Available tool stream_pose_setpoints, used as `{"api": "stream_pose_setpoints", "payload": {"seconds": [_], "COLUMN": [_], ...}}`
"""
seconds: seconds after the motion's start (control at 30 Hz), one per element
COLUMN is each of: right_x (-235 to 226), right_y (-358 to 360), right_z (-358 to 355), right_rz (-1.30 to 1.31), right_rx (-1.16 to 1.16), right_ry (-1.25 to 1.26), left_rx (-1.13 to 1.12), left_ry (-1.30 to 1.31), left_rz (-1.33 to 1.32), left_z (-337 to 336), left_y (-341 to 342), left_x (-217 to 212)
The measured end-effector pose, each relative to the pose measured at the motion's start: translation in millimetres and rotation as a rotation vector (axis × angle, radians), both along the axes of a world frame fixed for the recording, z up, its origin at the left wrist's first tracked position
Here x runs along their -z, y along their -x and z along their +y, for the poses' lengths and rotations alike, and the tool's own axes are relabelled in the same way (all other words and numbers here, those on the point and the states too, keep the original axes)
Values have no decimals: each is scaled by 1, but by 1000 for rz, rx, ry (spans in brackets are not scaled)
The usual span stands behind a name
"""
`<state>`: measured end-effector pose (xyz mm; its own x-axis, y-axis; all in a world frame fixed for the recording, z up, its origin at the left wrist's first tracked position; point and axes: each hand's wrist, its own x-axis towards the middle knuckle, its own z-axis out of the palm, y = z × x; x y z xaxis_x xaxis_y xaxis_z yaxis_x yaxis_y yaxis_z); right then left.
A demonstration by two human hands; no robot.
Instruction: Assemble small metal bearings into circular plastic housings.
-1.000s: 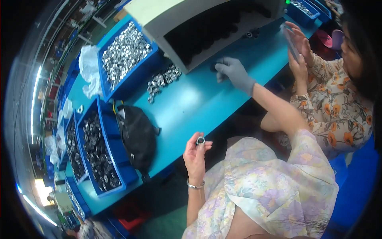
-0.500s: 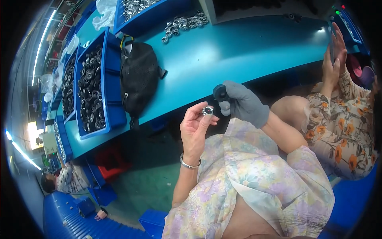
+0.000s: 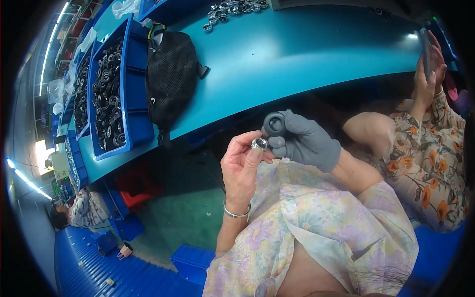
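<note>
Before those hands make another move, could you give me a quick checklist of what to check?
1. Left hand holding the small shiny metal part: ok.
2. Right hand holding the round black part: ok.
3. Both hands gloved: not ok; only the right is, in grey.
4. The two held parts lined up: cannot tell.
5. Table free of bags: not ok; a black bag lies there.

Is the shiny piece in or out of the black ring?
Out: the left hand holds the shiny piece beside the black ring in the gloved right hand.
</note>
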<state>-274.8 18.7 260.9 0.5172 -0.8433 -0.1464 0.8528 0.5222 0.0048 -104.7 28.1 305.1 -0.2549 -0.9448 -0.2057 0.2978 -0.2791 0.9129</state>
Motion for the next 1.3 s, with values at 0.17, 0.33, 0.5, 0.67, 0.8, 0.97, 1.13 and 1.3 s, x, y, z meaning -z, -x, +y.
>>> {"api": "stream_pose_setpoints", "payload": {"seconds": [0.17,0.33,0.5,0.67,0.8,0.97,1.13,1.3], "right_x": [-1,-10,-11,-26,-38,-34,-36,-38], "right_y": [-4,-5,-17,-25,-33,-31,-30,-26], "right_z": [0,1,-1,-2,4,1,-1,-2], "right_rz": [109,289,1267,1568,1511,1585,1559,1424], "right_rx": [-17,-41,339,483,356,411,334,235], "right_ry": [38,106,694,950,757,872,882,881], "left_rx": [-18,-28,-56,-15,-4,7,31,88], "left_ry": [8,18,-24,-36,-38,-54,-155,-255], "left_rz": [-7,-22,-34,-10,16,6,148,314], "left_z": [2,5,5,9,9,9,7,7], "left_y": [-6,-15,-20,-27,-31,-32,-35,-37], "left_x": [-1,3,7,10,10,10,16,16]}}
